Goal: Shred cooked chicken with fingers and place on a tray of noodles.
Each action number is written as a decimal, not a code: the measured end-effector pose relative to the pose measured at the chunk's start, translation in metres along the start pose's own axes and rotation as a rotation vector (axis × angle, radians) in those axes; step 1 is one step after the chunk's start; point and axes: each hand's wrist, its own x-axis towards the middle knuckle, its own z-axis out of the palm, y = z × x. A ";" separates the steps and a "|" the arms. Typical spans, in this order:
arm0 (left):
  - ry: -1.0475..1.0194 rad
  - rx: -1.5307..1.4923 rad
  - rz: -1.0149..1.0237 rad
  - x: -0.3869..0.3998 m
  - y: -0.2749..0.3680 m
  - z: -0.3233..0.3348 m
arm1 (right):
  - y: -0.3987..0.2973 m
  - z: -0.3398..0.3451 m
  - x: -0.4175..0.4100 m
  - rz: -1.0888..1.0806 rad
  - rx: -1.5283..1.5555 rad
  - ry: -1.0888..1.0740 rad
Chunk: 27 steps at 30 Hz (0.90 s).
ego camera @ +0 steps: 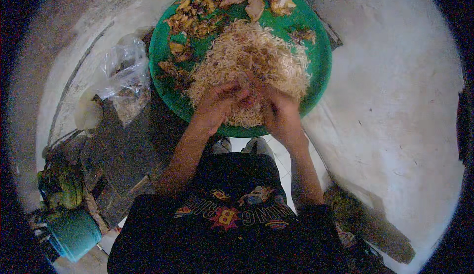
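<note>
A large round green tray (323, 70) lies before me, with a heap of pale shredded food strands (255, 48) in its middle. Over the near part of the heap, my left hand (218, 102) and my right hand (279, 105) come close together with fingers bent. Small reddish bits seem to be between the fingertips, but blur hides what each hand holds. Browned cooked pieces (196, 18) lie along the tray's left side. Larger pale meat-like pieces (255, 4) lie at the far edge, and a small browned piece (303, 34) rests at the right.
A clear plastic bag (127, 78) with contents sits left of the tray, near a rounded pale object (89, 113). A teal container (74, 233) stands at the lower left beside green produce (61, 185). A grey wall (392, 89) rises at the right.
</note>
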 end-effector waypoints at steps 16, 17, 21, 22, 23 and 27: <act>0.086 -0.211 0.121 0.008 -0.005 -0.010 | -0.017 0.014 -0.002 0.126 0.129 0.104; 0.086 -0.209 0.119 0.008 -0.004 -0.010 | -0.019 0.016 0.000 0.144 0.173 0.093; 0.067 -0.128 0.071 0.008 0.000 -0.009 | -0.026 0.012 0.003 0.164 0.218 0.043; 0.082 -0.061 0.073 0.007 0.003 -0.007 | -0.025 0.012 0.003 0.167 0.218 0.045; 0.080 -0.062 0.071 0.006 0.007 -0.004 | -0.022 0.015 0.002 0.112 0.231 0.083; 0.212 0.096 0.165 0.000 0.014 0.003 | -0.030 0.010 0.004 0.124 0.266 0.074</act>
